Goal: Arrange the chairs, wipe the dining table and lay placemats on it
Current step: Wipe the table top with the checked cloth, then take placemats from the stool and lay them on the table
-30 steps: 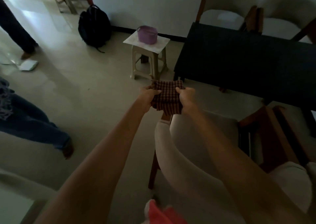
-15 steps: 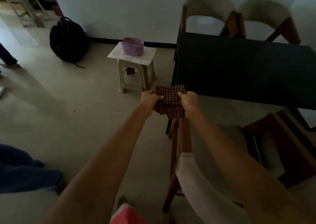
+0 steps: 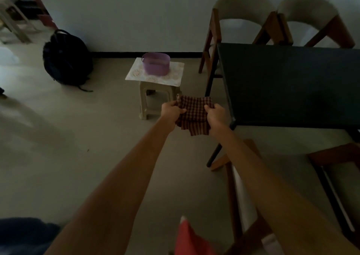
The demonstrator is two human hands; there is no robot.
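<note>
Both hands have carried the cloth (image 3: 193, 114) forward, and it now hangs right at the near corner of the table (image 3: 292, 85), with the stool (image 3: 155, 91) closer ahead. Left hand (image 3: 171, 112) and right hand (image 3: 216, 116) each grip a side of the checked cloth, fingers curled into the folds. Two chairs (image 3: 241, 7) stand at the table's far side, another sits low at right.

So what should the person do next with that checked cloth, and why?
Probably carry the cloth right, onto the dark table, and start wiping. Both the left hand and right hand grip it just off the table's near corner.
</note>
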